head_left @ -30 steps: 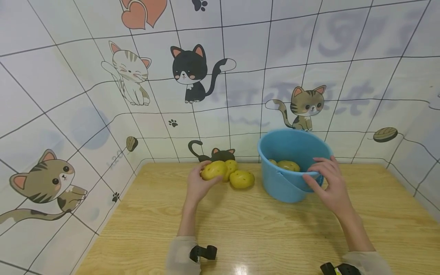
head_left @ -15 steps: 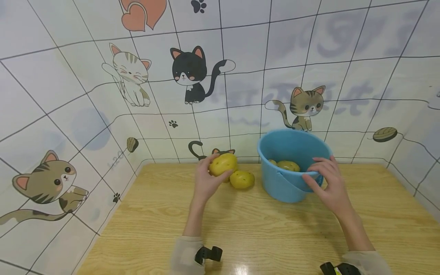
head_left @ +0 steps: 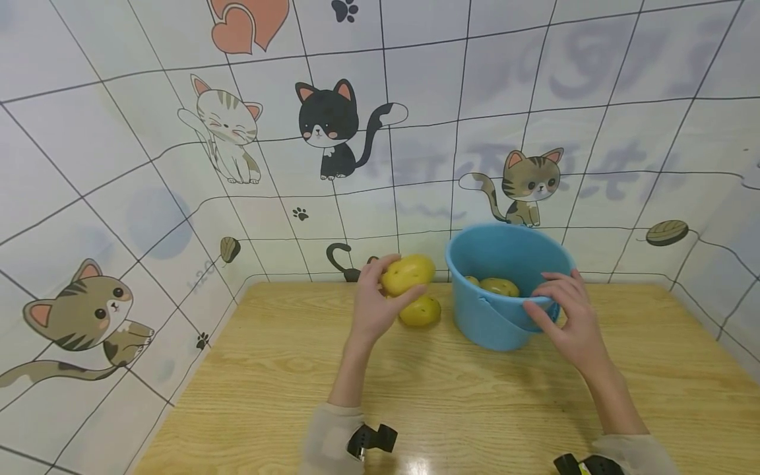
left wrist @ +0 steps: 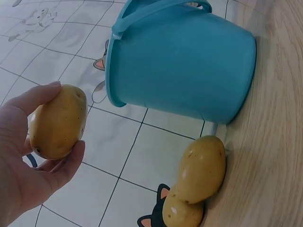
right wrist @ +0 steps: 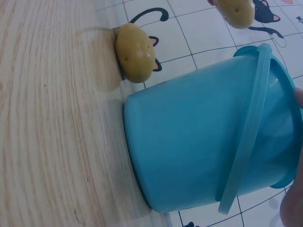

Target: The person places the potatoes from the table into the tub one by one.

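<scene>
My left hand (head_left: 375,305) holds a yellow potato (head_left: 408,274) above the tabletop, left of the blue bucket (head_left: 488,326). In the left wrist view, thumb and fingers curl round that potato (left wrist: 59,122). Two more potatoes lie touching each other by the wall; the front potato (head_left: 420,312) shows beneath the held one, while the rear potato (left wrist: 182,211) is mostly hidden from the head view. My right hand (head_left: 574,322) grips the bucket's right rim, fingers over the edge and thumb outside. Inside the bucket sit at least two potatoes (head_left: 499,286).
The bucket's handle (left wrist: 156,13) hangs down against its front side. A light wood table (head_left: 451,396) meets a wall (head_left: 415,211) printed with cartoon cats and grid lines, close behind the bucket and potatoes.
My left hand has lifted the potato off the table and carried it right and up, toward the bucket. The right hand has stayed on the bucket rim.
</scene>
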Tool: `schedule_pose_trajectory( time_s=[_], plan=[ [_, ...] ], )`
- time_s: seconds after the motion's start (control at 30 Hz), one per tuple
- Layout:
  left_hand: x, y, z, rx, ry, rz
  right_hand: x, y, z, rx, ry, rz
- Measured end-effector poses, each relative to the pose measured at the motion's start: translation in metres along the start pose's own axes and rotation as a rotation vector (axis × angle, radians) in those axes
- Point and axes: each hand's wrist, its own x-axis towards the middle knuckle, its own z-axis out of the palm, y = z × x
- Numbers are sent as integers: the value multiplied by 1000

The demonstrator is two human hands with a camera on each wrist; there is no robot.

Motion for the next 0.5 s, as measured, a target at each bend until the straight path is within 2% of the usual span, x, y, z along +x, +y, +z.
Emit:
schedule_pose_trajectory(
  time_s=[0.27,0.5],
  plan=[
    [2,14,10,-50,1,-1,1,-2,1,4,4,-12],
    [6,27,25,-22,-21,-3,-1,2,1,3,14,-29]
  ],
)
